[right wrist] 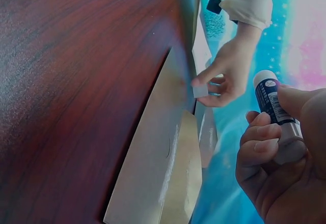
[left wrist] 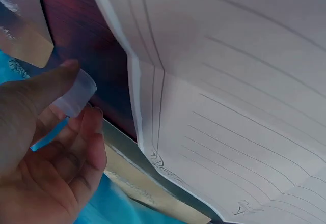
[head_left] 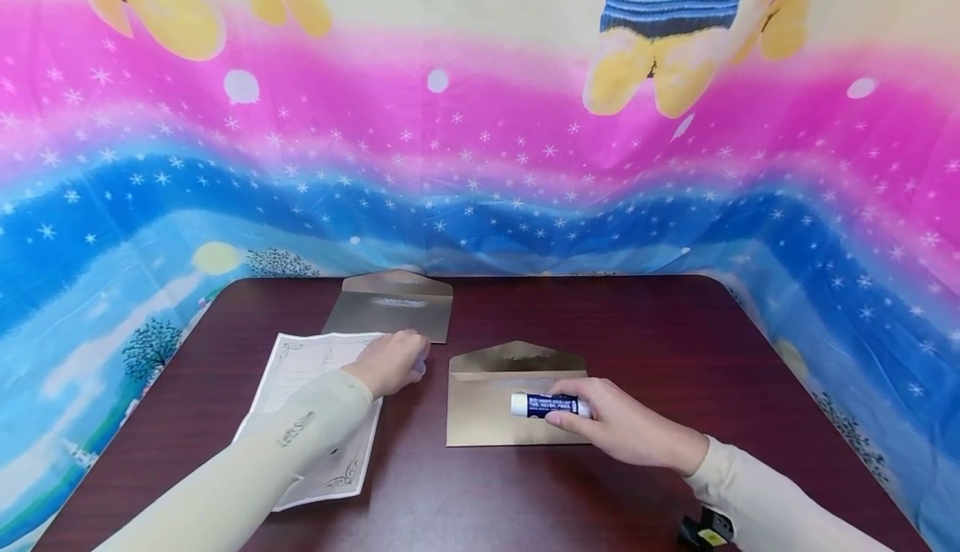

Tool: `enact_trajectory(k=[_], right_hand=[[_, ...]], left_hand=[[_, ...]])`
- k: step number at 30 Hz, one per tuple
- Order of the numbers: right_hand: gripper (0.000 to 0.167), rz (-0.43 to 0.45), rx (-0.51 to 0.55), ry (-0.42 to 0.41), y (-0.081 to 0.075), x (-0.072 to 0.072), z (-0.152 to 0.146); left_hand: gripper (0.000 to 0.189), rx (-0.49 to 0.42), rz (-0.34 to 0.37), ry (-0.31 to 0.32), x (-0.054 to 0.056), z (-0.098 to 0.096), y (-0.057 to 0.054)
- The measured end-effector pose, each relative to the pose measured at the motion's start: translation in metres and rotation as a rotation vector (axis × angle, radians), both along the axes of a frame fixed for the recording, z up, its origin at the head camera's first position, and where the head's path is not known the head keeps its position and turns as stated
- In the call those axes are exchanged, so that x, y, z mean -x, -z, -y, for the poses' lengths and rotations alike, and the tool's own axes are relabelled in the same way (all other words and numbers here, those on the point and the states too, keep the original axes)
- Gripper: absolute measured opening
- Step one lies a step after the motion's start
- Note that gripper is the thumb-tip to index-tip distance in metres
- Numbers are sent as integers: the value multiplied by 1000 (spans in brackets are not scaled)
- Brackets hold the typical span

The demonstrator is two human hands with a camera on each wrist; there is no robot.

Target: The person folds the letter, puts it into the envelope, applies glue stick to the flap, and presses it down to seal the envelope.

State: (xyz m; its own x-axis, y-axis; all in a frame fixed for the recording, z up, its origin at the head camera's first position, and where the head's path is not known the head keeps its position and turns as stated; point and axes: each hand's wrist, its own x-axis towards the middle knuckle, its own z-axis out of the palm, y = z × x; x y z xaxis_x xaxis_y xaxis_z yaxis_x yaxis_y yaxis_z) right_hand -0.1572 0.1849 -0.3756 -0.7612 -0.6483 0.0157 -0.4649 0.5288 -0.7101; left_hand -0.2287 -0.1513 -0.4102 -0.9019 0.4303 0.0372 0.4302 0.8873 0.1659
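Note:
In the head view my right hand (head_left: 630, 423) grips a glue stick (head_left: 551, 405) with a dark printed label, held sideways over a gold envelope (head_left: 480, 419). The envelope's pointed flap is unfolded away from me. A whitish streak (right wrist: 169, 168) runs near the fold in the right wrist view. My left hand (head_left: 390, 362) pinches a small translucent cap (left wrist: 79, 94) between thumb and fingers. Below the left forearm lies a creased, lined letter sheet (head_left: 315, 360) with ornate corners, partly covered by the sleeve.
Beyond the sheet, a second gold envelope (head_left: 397, 318) lies with its flap unfolded near the back edge of the dark red-brown table (head_left: 622, 318). A cartoon-printed cloth (head_left: 480, 152) hangs around the table's back and sides.

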Motion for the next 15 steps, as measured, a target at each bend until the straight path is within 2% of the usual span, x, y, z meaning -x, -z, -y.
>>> enact_trajectory(k=[8,15], right_hand=[[25,11,-2,-1,3,-1,1],[25,14,9,11,5,0,0]], left_hand=[[31,58,-9,-16,4,-1,9],[27,63,9,-36,3,0,9]])
